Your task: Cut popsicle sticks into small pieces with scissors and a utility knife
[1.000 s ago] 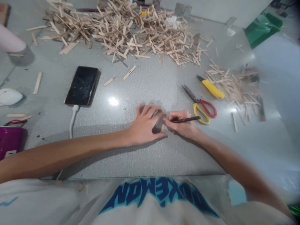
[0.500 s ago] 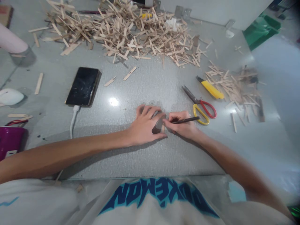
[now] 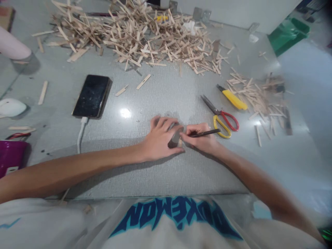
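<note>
My left hand (image 3: 162,138) rests on the table, thumb and index finger curved around a small wooden stick (image 3: 181,142) and pinning it at its ends. Most of that stick is hidden by the fingers. Close on its right, my right hand (image 3: 201,137) is closed on a dark pencil (image 3: 209,132), whose back end slants out to the right. The fingers cover its tip, which is near the stick. Just beyond the right hand lie scissors (image 3: 219,114) with one red and one yellow handle, and a yellow utility knife (image 3: 234,99).
A large heap of wooden sticks (image 3: 145,38) spreads along the back, with a smaller pile (image 3: 255,93) at right. A black phone (image 3: 92,96) with a white cable (image 3: 81,133) lies left. Further left are a white mouse (image 3: 11,107) and a purple object (image 3: 12,155).
</note>
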Demonstrator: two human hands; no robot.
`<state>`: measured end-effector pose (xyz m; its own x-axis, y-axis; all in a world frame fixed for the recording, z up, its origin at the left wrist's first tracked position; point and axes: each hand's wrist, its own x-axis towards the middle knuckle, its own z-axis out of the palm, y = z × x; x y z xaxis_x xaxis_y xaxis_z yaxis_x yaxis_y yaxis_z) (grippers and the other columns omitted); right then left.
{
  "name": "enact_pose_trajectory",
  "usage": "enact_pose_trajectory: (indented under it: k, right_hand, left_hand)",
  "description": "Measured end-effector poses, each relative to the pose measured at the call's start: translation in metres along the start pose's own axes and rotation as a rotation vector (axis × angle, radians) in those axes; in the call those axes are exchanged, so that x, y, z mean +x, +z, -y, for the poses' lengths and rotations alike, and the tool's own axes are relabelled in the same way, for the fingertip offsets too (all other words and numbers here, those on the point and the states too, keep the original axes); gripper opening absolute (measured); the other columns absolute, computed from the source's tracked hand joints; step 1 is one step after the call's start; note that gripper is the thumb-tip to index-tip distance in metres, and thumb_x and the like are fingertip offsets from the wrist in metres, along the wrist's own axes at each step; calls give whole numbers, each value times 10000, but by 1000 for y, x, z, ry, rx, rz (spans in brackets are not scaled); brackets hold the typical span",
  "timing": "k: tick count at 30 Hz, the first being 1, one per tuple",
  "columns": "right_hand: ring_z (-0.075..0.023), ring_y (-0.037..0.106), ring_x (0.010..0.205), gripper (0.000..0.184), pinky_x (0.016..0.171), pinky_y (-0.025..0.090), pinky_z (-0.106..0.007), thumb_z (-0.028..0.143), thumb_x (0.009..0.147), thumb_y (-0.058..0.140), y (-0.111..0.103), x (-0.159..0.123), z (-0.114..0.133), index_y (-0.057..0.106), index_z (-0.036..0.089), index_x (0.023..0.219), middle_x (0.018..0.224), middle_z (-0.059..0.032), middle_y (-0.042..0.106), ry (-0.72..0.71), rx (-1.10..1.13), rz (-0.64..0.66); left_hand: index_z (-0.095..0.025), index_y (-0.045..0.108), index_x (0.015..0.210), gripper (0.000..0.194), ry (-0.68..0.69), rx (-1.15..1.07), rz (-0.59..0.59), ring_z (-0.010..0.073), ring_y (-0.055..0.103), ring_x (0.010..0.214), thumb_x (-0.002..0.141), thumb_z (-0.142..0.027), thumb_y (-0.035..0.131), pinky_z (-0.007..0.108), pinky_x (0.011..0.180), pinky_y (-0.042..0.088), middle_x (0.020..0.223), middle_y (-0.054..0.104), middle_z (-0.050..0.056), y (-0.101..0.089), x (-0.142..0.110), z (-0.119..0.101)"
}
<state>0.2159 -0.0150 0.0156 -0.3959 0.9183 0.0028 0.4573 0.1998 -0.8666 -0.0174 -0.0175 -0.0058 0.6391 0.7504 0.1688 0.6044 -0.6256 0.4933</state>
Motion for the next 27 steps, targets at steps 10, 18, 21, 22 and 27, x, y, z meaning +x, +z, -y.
enact_pose_trajectory:
  k: [10,18,21,22,27]
  right_hand:
    - [-90,504,367,466,413,347,-240,376,1053,734,1,-5,-2,519,238,663,467,50,605,99,108,-30]
    - [-87,492,368,493,418,352,-239,431,1047,760,2,-4,-2,517,237,665,466,53,593,102,129,-33]
    - [-87,493,372,507,420,355,-240,451,1049,760,2,-4,-2,518,236,658,466,47,594,102,122,-36]
    - [-88,494,373,510,418,354,-240,457,1050,758,2,-4,-2,519,236,657,466,46,594,102,122,-35]
    - [-89,487,375,521,411,347,-243,478,1042,758,2,-4,1,513,238,649,465,46,580,114,124,-30]
  left_hand:
    - [-201,665,1530,833,3,1,-17,446,507,1445,898,-700,878,705,1300,274,1564,605,196,2,-1,1]
    - [-192,669,1529,843,-1,-24,-9,455,497,1455,896,-709,874,708,1308,263,1561,597,201,1,0,0]
    - [-190,672,1528,835,-6,-24,-8,458,496,1455,896,-696,878,714,1307,264,1563,597,200,1,0,0]
    - [-183,672,1527,833,-3,-21,-10,460,496,1454,899,-689,878,718,1304,267,1564,597,203,1,0,0]
    - [-181,671,1529,830,2,-16,-9,463,498,1453,904,-687,875,733,1295,275,1573,595,208,1,0,0]
